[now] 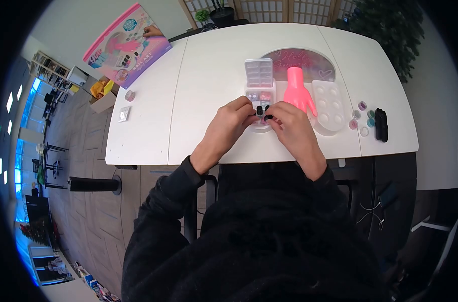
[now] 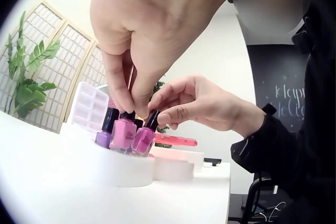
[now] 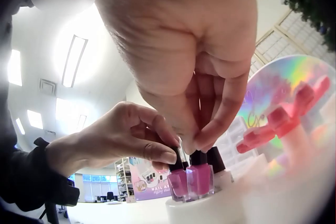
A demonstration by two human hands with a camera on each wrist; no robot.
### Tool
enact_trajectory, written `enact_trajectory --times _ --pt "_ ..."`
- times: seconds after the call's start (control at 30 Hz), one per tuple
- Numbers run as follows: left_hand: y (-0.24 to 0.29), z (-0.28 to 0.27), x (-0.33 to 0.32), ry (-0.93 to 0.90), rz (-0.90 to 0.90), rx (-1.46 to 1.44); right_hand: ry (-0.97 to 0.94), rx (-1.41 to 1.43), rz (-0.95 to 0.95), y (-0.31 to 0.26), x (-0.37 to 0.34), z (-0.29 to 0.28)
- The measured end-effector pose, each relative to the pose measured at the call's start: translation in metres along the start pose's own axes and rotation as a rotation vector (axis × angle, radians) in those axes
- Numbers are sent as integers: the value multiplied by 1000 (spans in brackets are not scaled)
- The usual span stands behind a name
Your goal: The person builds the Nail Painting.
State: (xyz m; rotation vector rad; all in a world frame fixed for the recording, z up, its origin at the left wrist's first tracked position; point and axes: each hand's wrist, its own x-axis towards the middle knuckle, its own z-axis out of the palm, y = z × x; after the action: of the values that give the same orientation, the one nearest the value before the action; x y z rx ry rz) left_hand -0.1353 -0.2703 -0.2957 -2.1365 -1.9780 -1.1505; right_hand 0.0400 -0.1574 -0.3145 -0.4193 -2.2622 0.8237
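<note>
My left hand (image 1: 230, 125) and right hand (image 1: 295, 130) meet over a cluster of nail polish bottles with black caps. The left pinches the cap of a pink nail polish bottle (image 2: 124, 133) between thumb and fingers. The right pinches the cap of the neighbouring magenta nail polish bottle (image 2: 143, 141). Beside them a purple nail polish bottle (image 2: 103, 138) stands untouched. All sit in the rounded front of a white base (image 2: 128, 171). Directly behind is a compartment box with its clear lid (image 1: 259, 74) raised, holding small coloured pieces. A bright pink model hand (image 1: 296, 90) stands to the right.
A white tray with round wells (image 1: 330, 106) and an oval shiny panel (image 1: 322, 63) flank the model hand. Several small glitter pots (image 1: 362, 105) and a black case (image 1: 381, 125) lie far right. At left are a nail art box (image 1: 126, 48) and a white packet (image 1: 124, 114).
</note>
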Motion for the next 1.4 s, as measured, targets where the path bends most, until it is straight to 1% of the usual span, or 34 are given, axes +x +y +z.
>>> enact_trajectory --times 0.07,0.37,0.5,0.57,0.6,0.67,0.8,0.9,1.0,1.1,1.17,1.2,1.27,1.3,1.33,1.37,1.4 --pt "-3 2 -1 14 35 19 4 -46 -50 2 0 3" --pt "-4 4 -5 3 21 21 14 -53 -17 1 1 13" --pt "-4 1 -5 2 30 28 30 -55 -43 -1 2 13" --pt "0 -4 -1 44 34 20 52 -164 -98 -2 3 11" --pt "1 -7 2 43 41 18 57 -168 -97 -2 3 11" --pt "1 -12 7 26 -3 -28 70 -192 -195 0 4 11" --pt "-3 -15 15 25 40 8 67 -237 -206 0 6 10" --pt "1 -16 19 38 53 2 78 -322 -247 -2 5 10" --pt "10 -19 25 54 25 -72 69 -407 -245 -8 5 8" --pt "9 -25 34 62 34 -79 89 -406 -220 -12 6 3" --pt "9 -28 39 90 21 -80 124 -339 -146 -17 6 -7" --pt "11 -30 41 90 5 -88 131 -350 -138 -17 5 -14" --pt "17 -30 46 57 3 -89 142 -297 -47 -16 1 -28" --pt "20 -27 48 31 -11 -78 149 -308 -39 -13 -1 -35" --pt "22 -24 49 -6 51 -69 190 -345 14 -9 -3 -42" --pt "27 -18 49 -8 58 -77 229 -382 65 -4 -5 -49" --pt "35 -12 49 -47 122 -10 220 -437 134 -1 -8 -57"
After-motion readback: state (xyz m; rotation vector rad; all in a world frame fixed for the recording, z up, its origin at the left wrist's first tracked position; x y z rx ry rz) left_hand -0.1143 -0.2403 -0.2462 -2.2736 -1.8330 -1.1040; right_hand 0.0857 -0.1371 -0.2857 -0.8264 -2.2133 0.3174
